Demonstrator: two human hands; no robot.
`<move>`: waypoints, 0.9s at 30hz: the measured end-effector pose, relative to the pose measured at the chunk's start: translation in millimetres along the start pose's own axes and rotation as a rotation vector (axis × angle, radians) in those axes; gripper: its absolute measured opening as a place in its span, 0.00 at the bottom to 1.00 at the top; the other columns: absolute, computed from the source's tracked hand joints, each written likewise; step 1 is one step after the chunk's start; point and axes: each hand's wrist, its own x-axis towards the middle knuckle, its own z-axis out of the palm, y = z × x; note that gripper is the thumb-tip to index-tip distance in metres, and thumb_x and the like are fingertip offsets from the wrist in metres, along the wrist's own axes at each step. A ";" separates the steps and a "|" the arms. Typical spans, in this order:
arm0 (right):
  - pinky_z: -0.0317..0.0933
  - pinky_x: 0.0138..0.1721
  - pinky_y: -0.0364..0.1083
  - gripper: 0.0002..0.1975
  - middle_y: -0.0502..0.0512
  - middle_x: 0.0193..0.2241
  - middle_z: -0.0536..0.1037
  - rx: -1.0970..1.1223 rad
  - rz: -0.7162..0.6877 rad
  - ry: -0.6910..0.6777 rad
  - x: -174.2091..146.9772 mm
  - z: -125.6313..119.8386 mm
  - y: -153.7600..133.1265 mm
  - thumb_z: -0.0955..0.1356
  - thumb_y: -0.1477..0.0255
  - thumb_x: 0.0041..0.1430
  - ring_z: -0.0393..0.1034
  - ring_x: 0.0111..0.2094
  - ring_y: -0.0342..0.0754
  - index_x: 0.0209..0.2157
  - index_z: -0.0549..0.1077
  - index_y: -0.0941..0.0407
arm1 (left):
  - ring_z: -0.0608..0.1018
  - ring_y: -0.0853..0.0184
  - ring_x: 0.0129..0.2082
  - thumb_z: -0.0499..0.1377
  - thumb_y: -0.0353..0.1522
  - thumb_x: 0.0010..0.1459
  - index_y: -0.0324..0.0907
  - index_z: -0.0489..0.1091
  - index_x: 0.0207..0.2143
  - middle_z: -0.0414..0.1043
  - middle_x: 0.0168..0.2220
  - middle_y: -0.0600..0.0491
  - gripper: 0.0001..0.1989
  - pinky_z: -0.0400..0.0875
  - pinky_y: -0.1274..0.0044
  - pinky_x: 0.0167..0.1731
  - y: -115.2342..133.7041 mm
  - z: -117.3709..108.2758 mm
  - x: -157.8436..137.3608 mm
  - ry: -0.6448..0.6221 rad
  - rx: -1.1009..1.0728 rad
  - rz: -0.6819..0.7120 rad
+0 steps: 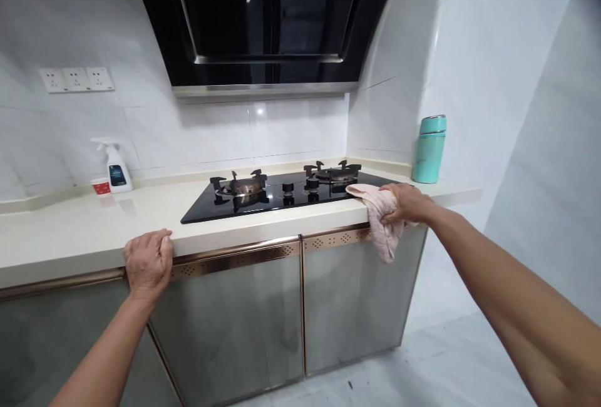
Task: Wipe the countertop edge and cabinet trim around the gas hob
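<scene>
A pale pink cloth [382, 222] is bunched in my right hand [406, 201], at the front right corner of the black gas stove [282, 205]. Part of the cloth lies on the countertop edge, and the rest hangs down over the cabinet front. My left hand [148, 263] is closed over the front edge of the cream countertop [154, 206], left of the stove. Two burners with black pan supports and a pair of black knobs [288, 189] sit on the glass top.
A turquoise bottle [429, 150] stands upright at the counter's right end. At the back left are a white spray bottle [116, 168] and a small red-and-white container [100, 186]. A black range hood [267, 25] overhangs the stove. Cabinet doors [235, 325] lie below.
</scene>
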 end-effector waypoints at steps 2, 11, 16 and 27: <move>0.56 0.52 0.62 0.22 0.60 0.38 0.77 -0.355 -0.077 -0.306 0.7 -2.3 -3.5 0.79 0.73 0.39 0.69 0.45 0.56 0.40 0.81 0.57 | 0.74 0.54 0.44 0.45 0.37 0.67 0.41 0.76 0.42 0.78 0.42 0.43 0.20 0.60 0.62 0.54 2.1 4.1 0.0 0.021 0.024 -0.015; 0.59 0.49 0.57 0.33 0.63 0.51 0.74 -0.722 -0.463 -0.594 -54.7 47.2 -77.7 0.78 0.63 0.46 0.66 0.50 0.63 0.56 0.75 0.49 | 0.71 0.55 0.42 0.45 0.37 0.66 0.40 0.74 0.37 0.75 0.38 0.43 0.19 0.60 0.61 0.51 18.8 10.7 4.5 -0.005 0.107 -0.144; 0.59 0.49 0.58 0.38 0.61 0.51 0.73 -0.676 -0.706 -0.669 -110.6 127.7 -169.2 0.77 0.50 0.47 0.66 0.50 0.62 0.58 0.70 0.46 | 0.71 0.55 0.43 0.44 0.39 0.67 0.41 0.73 0.38 0.74 0.38 0.44 0.20 0.60 0.62 0.52 16.6 6.2 3.6 -0.023 0.094 -0.130; 0.57 0.46 0.54 0.31 0.59 0.53 0.70 -0.420 -0.945 -0.631 -158.5 182.1 -225.4 0.72 0.53 0.58 0.64 0.48 0.57 0.60 0.66 0.45 | 0.75 0.54 0.44 0.42 0.43 0.66 0.48 0.73 0.43 0.79 0.43 0.47 0.21 0.63 0.64 0.53 -11.7 7.6 1.2 0.030 0.097 0.050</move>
